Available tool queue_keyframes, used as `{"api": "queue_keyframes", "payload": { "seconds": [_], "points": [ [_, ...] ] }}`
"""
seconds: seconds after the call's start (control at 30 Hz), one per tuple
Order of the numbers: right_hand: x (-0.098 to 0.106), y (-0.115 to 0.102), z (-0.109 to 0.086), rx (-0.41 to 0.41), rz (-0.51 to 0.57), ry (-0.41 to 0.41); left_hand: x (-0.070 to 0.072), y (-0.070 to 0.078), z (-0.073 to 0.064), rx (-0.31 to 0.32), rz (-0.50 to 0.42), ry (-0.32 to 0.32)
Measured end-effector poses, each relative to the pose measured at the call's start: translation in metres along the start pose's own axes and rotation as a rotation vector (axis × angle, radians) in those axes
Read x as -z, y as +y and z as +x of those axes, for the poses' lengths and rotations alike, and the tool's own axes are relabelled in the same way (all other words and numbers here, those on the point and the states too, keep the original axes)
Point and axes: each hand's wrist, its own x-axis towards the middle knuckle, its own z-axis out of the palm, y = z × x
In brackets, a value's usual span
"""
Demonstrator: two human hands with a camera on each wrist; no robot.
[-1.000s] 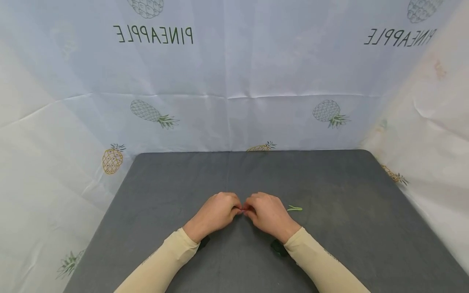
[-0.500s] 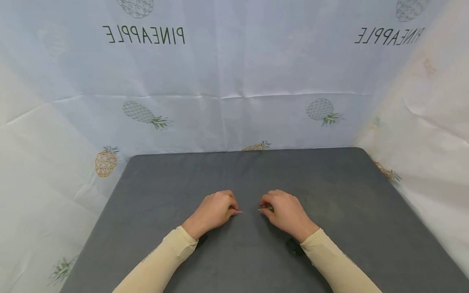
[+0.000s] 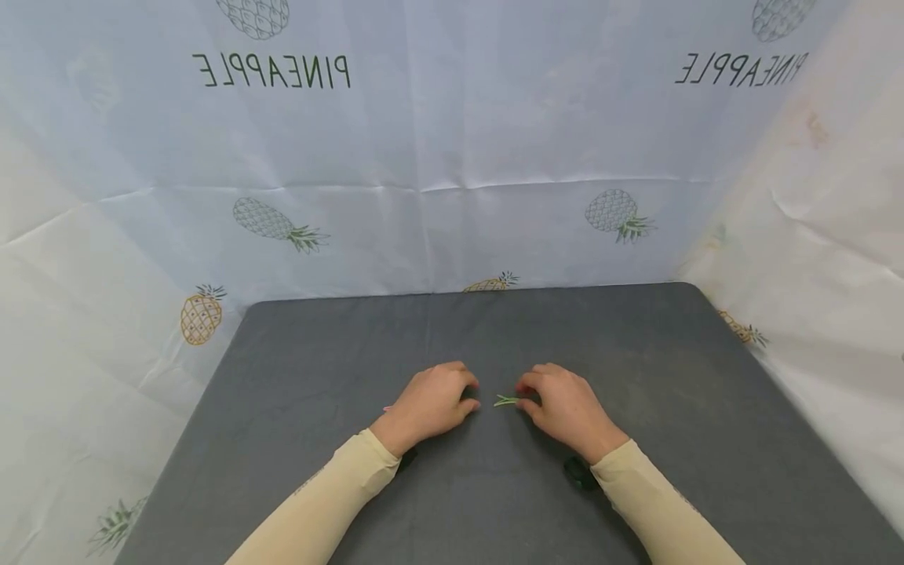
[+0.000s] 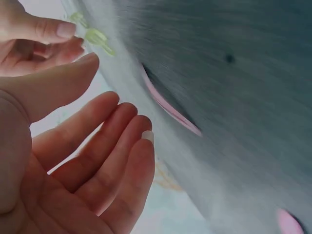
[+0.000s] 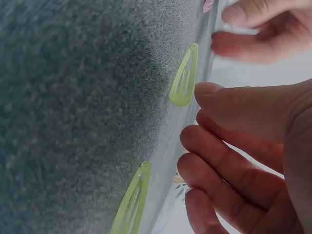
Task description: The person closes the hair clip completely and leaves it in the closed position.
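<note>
My left hand (image 3: 432, 402) is just above the table with thumb and fingers apart and nothing between them. In the left wrist view, a pink hair clip (image 4: 169, 106) lies edge-on past its fingertips, and part of another pink piece (image 4: 290, 222) shows at the lower corner. My right hand (image 3: 567, 408) has its fingers loosely bent, its thumb apart from them. Beside its thumb tip lies a green snap hair clip (image 5: 183, 78), seemingly on the table; whether the thumb touches it I cannot tell. A second green hair clip (image 5: 130, 202) lies lower in the right wrist view.
The dark grey table (image 3: 339, 345) stretches out around both hands. Behind it and at the sides hangs a pale curtain (image 3: 381, 235) printed with pineapples. Dark objects (image 3: 581, 473) show under both wrists.
Earlier the hands met over a pink piece, then parted, the left pinching pink and the right at the green clip. Now the left has released the pink clip and shifted right.
</note>
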Motion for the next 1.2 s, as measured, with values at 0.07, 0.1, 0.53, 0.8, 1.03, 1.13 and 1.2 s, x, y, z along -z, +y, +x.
{"api": "queue_keyframes", "payload": {
  "seconds": [0.07,0.1,0.53,0.8,1.03,1.13,1.2],
  "points": [
    [0.0,0.001,0.0,0.008,-0.006,0.002,-0.003,0.007,0.011,-0.017,0.003,-0.014],
    [-0.001,0.001,0.001,0.012,-0.009,0.001,-0.005,0.011,0.015,-0.024,0.003,-0.02],
    [-0.01,-0.002,0.007,0.057,-0.022,-0.017,-0.018,0.026,0.032,-0.052,0.031,-0.035],
    [-0.009,-0.003,0.007,0.075,-0.038,0.009,-0.02,0.025,0.03,-0.053,0.006,-0.028],
    [-0.001,-0.007,0.007,0.074,-0.024,0.036,-0.015,0.026,0.026,-0.067,-0.017,0.033],
    [0.002,-0.009,0.007,0.061,-0.014,0.03,-0.012,0.027,0.025,-0.066,-0.004,0.051],
    [0.004,-0.01,0.006,0.058,-0.011,0.024,-0.009,0.028,0.024,-0.064,-0.001,0.055]
  ]
}}
